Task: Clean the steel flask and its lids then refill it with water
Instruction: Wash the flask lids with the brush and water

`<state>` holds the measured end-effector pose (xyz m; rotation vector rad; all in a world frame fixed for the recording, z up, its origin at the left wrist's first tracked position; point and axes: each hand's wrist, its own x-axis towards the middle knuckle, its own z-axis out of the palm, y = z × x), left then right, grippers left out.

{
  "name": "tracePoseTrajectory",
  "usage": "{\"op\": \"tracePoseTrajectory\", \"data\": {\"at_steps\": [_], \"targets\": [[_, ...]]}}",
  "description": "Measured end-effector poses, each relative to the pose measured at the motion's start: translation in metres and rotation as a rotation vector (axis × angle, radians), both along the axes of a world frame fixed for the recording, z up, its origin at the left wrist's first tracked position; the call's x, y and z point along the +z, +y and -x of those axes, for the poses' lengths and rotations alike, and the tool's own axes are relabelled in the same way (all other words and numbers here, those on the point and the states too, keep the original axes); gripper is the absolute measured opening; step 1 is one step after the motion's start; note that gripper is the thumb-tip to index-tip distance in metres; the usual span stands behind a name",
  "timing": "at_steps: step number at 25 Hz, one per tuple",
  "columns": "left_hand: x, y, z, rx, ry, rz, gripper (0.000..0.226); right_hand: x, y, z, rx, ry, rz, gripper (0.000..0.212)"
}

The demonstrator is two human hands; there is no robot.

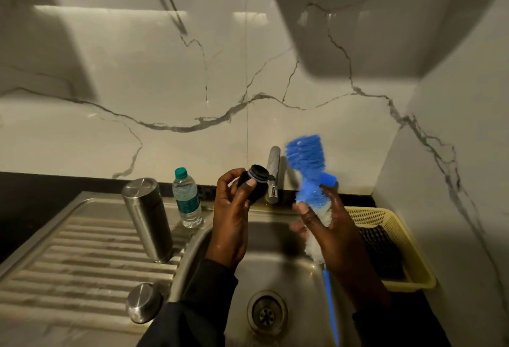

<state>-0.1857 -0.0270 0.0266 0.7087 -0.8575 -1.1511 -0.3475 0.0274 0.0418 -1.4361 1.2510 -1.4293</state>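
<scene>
the left hand (234, 209) is raised over the back of the sink (220, 239), its fingers and thumb curled round a small black inner lid (254, 182) with a grey ring just below its top. the lid sits just in front of the steel tap (273, 174), which stands at the sink's rear edge.

the right hand (327, 225) is over the right side of the basin, fingers wrapped round the bristles of a bottle brush (309, 178) — blue bristles above the fingers, white ones below, and the thin blue handle running down toward the near edge of the sink. the brush head is blurred, so its exact outline is hard to make out.

on the ribbed draining board (82, 253) to the left, the steel flask (147, 218) stands upside down, its flat base on top. nearer the camera, at the board's corner beside the basin, lies the steel outer lid (143, 302). a clear plastic water bottle (187, 198) with a green cap stands just behind and to the right of the flask, by the sink's rim.

right of the sink a yellow plastic basket (396, 233) rests on the dark worktop (33, 203) with a dark cloth inside. the drain (266, 313) shows in the basin floor.
</scene>
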Motion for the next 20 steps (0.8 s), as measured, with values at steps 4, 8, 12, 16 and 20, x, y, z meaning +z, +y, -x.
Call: {"op": "tracePoseTrajectory", "data": {"at_steps": [4, 8, 12, 16, 20], "targets": [[0.004, 0.001, -0.004, 0.026, -0.007, 0.017, 0.037, -0.006, -0.001, -0.010, -0.034, 0.263, 0.117, 0.048], [0.007, 0.001, -0.005, 0.010, 0.044, -0.040, 0.040, 0.002, 0.000, -0.015, 0.031, 0.234, 0.172, 0.060], [0.010, 0.004, -0.003, -0.007, -0.052, 0.003, 0.056, 0.000, 0.002, -0.029, -0.047, 0.363, 0.241, 0.049], [0.014, 0.006, -0.004, 0.085, -0.138, 0.009, 0.058, -0.010, -0.005, -0.021, -0.181, 0.459, 0.148, 0.054], [0.016, 0.004, -0.005, 0.160, -0.286, 0.044, 0.044, -0.001, 0.000, -0.030, -0.132, 0.367, 0.218, 0.041]]}}
